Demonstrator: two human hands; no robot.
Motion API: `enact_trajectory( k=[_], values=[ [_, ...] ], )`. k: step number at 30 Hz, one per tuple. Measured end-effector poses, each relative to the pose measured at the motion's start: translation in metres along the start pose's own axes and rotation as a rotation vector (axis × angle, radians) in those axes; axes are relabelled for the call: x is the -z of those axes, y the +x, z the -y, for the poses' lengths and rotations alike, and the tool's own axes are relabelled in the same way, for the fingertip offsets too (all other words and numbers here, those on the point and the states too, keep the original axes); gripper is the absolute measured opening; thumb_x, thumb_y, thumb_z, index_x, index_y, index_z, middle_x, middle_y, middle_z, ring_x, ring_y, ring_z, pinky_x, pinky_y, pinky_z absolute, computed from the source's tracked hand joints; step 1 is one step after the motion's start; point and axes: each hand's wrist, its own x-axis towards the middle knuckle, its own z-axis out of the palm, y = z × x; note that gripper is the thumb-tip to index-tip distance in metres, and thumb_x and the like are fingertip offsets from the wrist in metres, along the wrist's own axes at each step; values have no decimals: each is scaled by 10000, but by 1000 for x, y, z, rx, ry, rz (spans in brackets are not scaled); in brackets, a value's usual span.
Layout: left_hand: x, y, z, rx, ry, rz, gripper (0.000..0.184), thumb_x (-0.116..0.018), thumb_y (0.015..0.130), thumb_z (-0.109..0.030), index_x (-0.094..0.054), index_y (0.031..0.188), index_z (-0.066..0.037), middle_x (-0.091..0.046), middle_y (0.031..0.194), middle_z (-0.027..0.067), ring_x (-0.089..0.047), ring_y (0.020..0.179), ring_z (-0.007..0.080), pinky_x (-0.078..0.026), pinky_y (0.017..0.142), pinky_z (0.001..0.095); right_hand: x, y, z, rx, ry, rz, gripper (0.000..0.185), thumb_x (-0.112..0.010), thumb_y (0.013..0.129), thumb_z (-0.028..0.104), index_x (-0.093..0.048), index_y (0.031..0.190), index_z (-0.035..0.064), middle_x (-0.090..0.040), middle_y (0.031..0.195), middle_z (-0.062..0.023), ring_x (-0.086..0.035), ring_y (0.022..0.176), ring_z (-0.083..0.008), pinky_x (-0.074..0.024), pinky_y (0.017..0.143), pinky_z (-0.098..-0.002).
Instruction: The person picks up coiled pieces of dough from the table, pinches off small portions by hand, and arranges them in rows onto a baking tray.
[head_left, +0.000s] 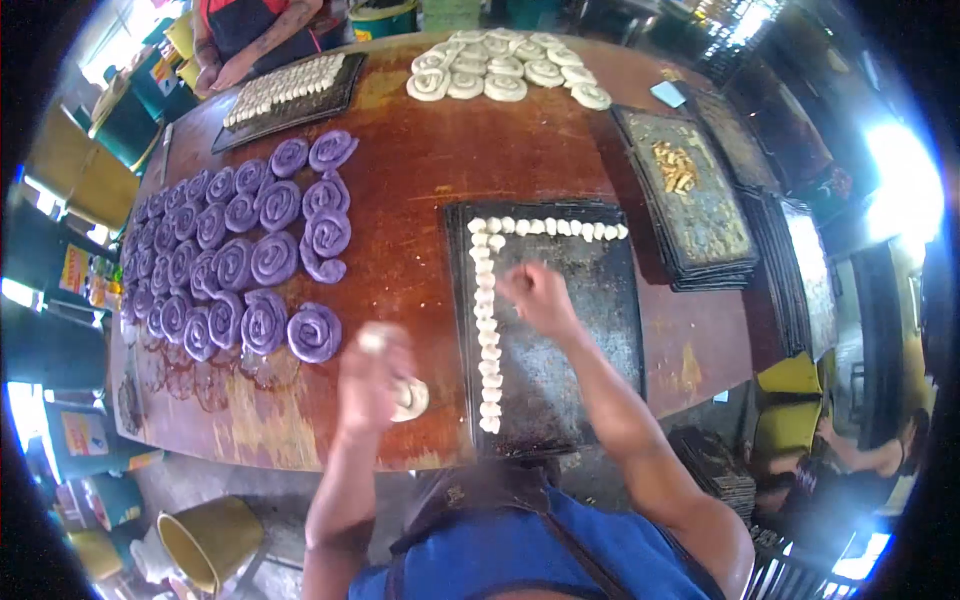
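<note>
Cream dough (411, 402) lies coiled just right of the blurred left hand (372, 385); a pale lump (373, 341) shows at its far end, its grip impossible to tell. The right hand (538, 298), half-curled, contents unclear, is above a dark tray (540, 390), beside small dough pieces (486, 310). Purple coils (275, 258) spread left of both hands; pale coils (505, 87) lie far beyond.

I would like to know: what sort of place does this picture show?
Probably a bakery workroom: purple dough coils and pale dough coils lie on a large table, and small dough pieces sit in rows on a dark tray.
</note>
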Motion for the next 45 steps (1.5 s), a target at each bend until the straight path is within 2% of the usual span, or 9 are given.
enact_trajectory(
  k=[2,9,13,17,23,32,34,38,45],
  values=[
    [-34,-21,24,455,306,26,326,-545,941,-327,-564,1043,-19,-571,746,11,-541,616,87,-448,514,231,-23,46,-45,146,-22,-101,142,-676,849,149,-648,856,10,-678,838,-104,-659,748,-192,-541,641,-328],
    [34,1,64,112,100,-396,224,-457,987,-204,-510,1161,-74,-566,963,56,-550,725,94,-462,659,229,-17,54,-14,-75,-122,110,338,-707,838,232,-626,1105,40,-684,932,-125,-677,807,-207,-566,691,-310],
    [-23,-39,34,-438,851,352,942,-641,775,79,-63,1503,-77,-419,1411,199,-616,1023,253,-512,888,369,8,-96,76,427,53,161,449,-720,827,256,-590,1209,60,-700,857,-89,-670,692,-193,-555,629,-294],
    [-20,-60,-6,275,819,522,552,-509,921,-62,-278,1419,-7,-448,1345,212,-490,1202,271,-422,989,413,-8,-148,105,468,89,177,403,-646,876,184,-546,1251,79,-685,871,-102,-669,751,-240,-562,639,-367],
    [-28,-54,6,527,308,215,254,-451,991,-194,-544,1154,-23,-626,840,74,-569,684,136,-470,597,274,-44,-150,92,254,32,-53,310,-607,873,96,-598,1180,47,-655,828,-190,-661,623,-223,-555,528,-314],
    [-48,-39,-20,417,-100,110,90,-497,880,-67,-569,934,-67,-510,734,-42,-518,655,68,-435,570,227,8,-106,80,212,477,311,205,-654,865,162,-580,747,11,-625,654,-77,-622,601,-150,-505,519,-312],
    [-18,2,-26,-126,-312,-115,120,-583,857,-172,-536,936,-95,-432,677,-60,-497,683,31,-420,564,194,6,-72,38,92,312,79,213,-663,861,184,-603,792,-8,-634,672,-79,-618,611,-125,-506,536,-297],
    [-54,-17,21,544,457,-49,244,-589,916,-242,-562,1032,-28,-575,740,18,-550,661,109,-462,571,237,-26,32,-49,25,105,-74,150,-649,853,174,-630,883,28,-656,855,-143,-653,786,-257,-532,684,-378],
    [5,-6,56,116,84,-400,504,-507,861,-6,-405,1353,-43,-562,993,101,-557,763,140,-487,676,286,-4,11,10,60,-75,47,520,-685,834,189,-496,1263,-35,-602,1140,-235,-639,938,-351,-526,844,-455]
  ],
)
